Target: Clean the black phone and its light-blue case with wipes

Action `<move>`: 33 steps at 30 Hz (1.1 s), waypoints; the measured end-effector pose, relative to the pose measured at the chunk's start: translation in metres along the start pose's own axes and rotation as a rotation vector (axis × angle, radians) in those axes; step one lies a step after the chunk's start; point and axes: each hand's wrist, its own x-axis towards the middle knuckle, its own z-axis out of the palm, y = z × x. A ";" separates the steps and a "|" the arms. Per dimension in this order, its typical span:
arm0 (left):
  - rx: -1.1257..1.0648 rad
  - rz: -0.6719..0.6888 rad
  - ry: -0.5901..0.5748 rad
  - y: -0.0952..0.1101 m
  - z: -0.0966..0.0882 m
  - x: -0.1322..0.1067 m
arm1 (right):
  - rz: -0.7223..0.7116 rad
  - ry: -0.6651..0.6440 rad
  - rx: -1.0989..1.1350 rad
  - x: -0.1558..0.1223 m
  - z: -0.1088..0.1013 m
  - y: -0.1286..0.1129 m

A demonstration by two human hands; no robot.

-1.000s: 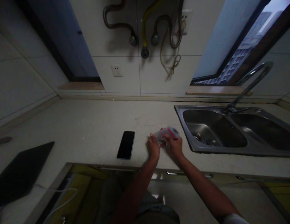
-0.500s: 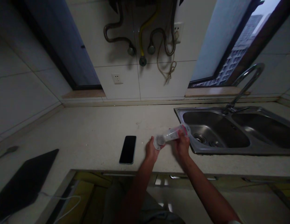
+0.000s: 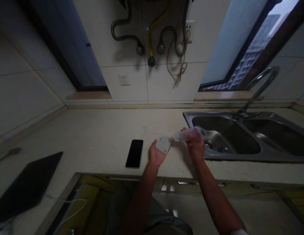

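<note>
A small white flat piece point(image 3: 163, 144) with faint dark print lies across the palm and fingers of my left hand point(image 3: 157, 157), thumb along its left edge. What it is made of I cannot tell. My right hand point(image 3: 196, 150) is closed around a clear plastic sleeve point(image 3: 183, 135) with a pink-red band, tilted above the counter by the sink's left corner. Its near end points toward the white piece, with a small gap between them. A black-screened phone point(image 3: 134, 153) lies on the counter, left of my left hand.
A steel double sink point(image 3: 230, 156) with a curved faucet point(image 3: 261, 81) is at the right. On the left lie a dark flat panel point(image 3: 29, 184) and a white cable point(image 3: 75, 199). Pipes point(image 3: 128, 38) and a socket point(image 3: 123, 80) are on the wall behind the pale counter point(image 3: 100, 130).
My right hand has drawn the plastic sleeve right and slightly up, away from my left hand. The round grey end over my left palm is gone from there, and the white piece now shows fully.
</note>
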 end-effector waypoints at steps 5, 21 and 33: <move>0.009 0.001 -0.058 -0.004 0.001 0.001 | -0.065 -0.185 -0.262 -0.009 0.014 0.008; -0.001 -0.012 -0.068 -0.005 -0.002 0.005 | -0.095 -0.282 -0.326 -0.015 0.012 0.007; -0.021 -0.027 0.006 -0.002 -0.005 0.004 | 0.077 -0.098 0.068 -0.001 0.005 0.020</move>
